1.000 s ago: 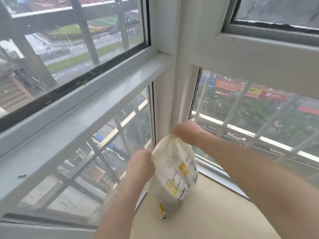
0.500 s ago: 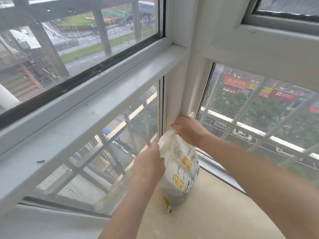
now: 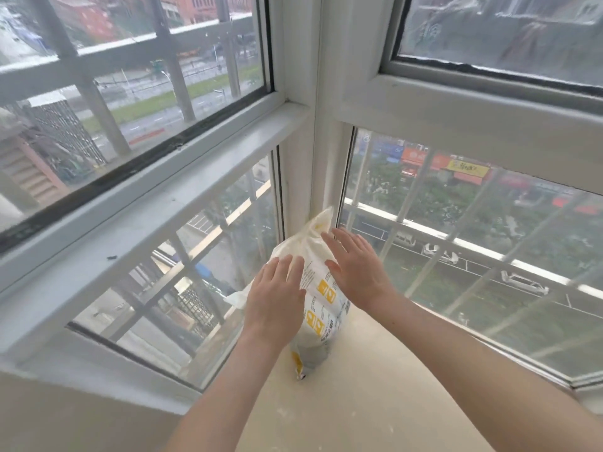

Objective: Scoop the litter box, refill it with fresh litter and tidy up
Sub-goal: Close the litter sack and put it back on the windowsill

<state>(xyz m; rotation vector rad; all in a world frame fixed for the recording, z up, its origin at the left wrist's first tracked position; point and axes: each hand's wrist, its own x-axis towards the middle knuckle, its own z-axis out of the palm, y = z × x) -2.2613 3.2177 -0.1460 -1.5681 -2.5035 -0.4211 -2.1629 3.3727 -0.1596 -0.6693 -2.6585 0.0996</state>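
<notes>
A cream litter bag (image 3: 321, 308) with yellow squares and small print stands upright on the beige window ledge (image 3: 375, 396), tucked into the corner where two windows meet. Its folded top leans against the white corner post. My left hand (image 3: 277, 298) lies flat against the bag's left side with its fingers straight. My right hand (image 3: 355, 265) is spread over the bag's upper right side, fingers straight. Neither hand grips the bag. No litter box or scoop is in view.
The white window frame (image 3: 182, 197) runs along the left and a second window (image 3: 473, 243) along the right, both with metal bars outside. The corner post (image 3: 303, 141) rises right behind the bag. White specks dot the ledge in front.
Both hands have let go of the bag's top, which they were gripping and folding, and now lie flat on its sides. The bag stands further into the corner.
</notes>
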